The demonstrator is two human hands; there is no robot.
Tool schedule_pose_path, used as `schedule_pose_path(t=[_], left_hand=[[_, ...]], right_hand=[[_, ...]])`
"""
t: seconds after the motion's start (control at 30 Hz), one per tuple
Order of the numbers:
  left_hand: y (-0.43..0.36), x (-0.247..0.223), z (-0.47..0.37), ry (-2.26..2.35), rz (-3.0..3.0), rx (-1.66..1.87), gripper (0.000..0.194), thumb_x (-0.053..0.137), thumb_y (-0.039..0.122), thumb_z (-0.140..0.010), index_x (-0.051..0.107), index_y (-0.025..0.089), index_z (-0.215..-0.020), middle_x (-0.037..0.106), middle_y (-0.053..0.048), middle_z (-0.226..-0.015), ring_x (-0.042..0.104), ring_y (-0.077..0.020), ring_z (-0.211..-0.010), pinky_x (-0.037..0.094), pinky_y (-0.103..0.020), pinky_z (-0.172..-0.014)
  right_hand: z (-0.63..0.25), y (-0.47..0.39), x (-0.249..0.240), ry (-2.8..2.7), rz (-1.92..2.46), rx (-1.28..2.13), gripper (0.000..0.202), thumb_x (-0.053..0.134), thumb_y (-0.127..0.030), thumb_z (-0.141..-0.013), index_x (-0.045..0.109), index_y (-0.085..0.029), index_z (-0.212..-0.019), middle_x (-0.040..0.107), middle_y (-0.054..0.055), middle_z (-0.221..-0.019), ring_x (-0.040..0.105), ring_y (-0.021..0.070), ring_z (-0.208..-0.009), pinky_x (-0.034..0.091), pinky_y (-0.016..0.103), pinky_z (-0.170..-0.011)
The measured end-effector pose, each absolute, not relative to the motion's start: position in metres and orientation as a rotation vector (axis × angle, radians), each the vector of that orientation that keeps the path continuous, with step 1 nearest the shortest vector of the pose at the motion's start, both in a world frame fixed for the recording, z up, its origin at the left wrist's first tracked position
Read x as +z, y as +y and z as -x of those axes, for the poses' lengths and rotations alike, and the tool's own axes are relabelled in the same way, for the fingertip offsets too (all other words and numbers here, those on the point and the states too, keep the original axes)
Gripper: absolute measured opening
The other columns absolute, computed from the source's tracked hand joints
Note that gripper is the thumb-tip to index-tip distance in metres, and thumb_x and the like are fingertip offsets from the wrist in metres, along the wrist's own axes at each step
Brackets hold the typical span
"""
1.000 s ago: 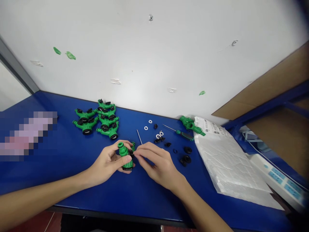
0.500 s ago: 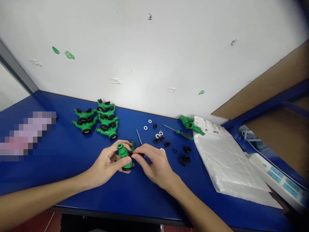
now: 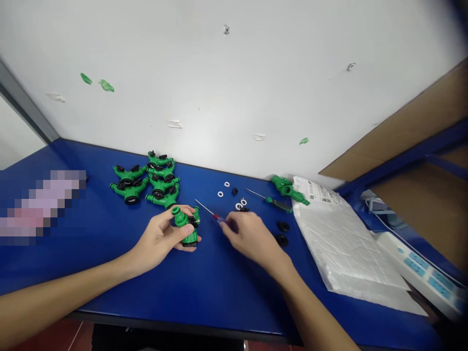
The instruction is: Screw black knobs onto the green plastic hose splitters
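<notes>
Our left hand (image 3: 153, 243) grips a green fitting (image 3: 185, 229), partly covered. Our right hand (image 3: 252, 239) grips a screwdriver (image 3: 217, 217), its handle mostly hidden.

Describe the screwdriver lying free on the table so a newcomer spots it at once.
On the blue table, find the big white package at the right. By its far left corner, just nearer than a loose green fitting, lies the screwdriver, tip pointing left. Its handle is green and black; the other screwdriver, in the right hand, has a red collar.
</notes>
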State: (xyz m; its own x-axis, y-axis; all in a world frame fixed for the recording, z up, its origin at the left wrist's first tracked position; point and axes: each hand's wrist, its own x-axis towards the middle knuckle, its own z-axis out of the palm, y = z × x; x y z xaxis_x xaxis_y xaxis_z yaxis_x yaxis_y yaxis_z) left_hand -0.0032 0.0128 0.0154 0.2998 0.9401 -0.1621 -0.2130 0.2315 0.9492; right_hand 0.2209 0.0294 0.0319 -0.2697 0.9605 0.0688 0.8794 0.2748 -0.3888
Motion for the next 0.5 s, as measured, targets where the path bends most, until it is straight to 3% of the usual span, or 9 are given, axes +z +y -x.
schedule_pose_path(t=[0.17, 0.33, 0.5], left_hand=[[0.020, 0.014, 0.008, 0.910, -1.047, 1.010, 0.033, 0.075, 0.041, -0.077, 0.058, 0.019, -0.095, 0.050, -0.007, -0.130, 0.074, -0.0234, -0.082, 0.066, -0.043, -0.070], [0.023, 0.014, 0.010, 0.929, -1.080, 1.018, 0.033, 0.074, 0.041, -0.078, 0.057, 0.019, -0.096, 0.049, -0.007, -0.127, 0.073, -0.0227, -0.082, 0.066, -0.042, -0.070], [0.024, 0.014, 0.009, 0.948, -1.105, 1.001, 0.032, 0.075, 0.039, -0.077, 0.058, 0.018, -0.094, 0.048, -0.006, -0.126, 0.072, -0.0202, -0.079, 0.067, -0.040, -0.069]], right_hand=[[-0.254, 0.037, 0.044, -1.624, 1.220, 0.791, 0.024, 0.071, -0.038, -0.083, 0.074, -0.016, -0.091, 0.073, 0.005, -0.069, 0.067, 0.0176, -0.057, 0.055, 0.030, -0.056], [-0.268, 0.029, 0.052, -1.592, 1.106, 0.709, 0.014, 0.078, -0.028, -0.077, 0.077, -0.022, -0.089, 0.072, 0.003, -0.074, 0.064, 0.0146, -0.058, 0.054, 0.027, -0.051], [-0.260, 0.019, 0.056, -1.596, 1.069, 0.632, 0.009, 0.074, -0.025, -0.081, 0.075, -0.023, -0.090, 0.072, 0.003, -0.080, 0.063, 0.0144, -0.059, 0.054, 0.027, -0.052]])
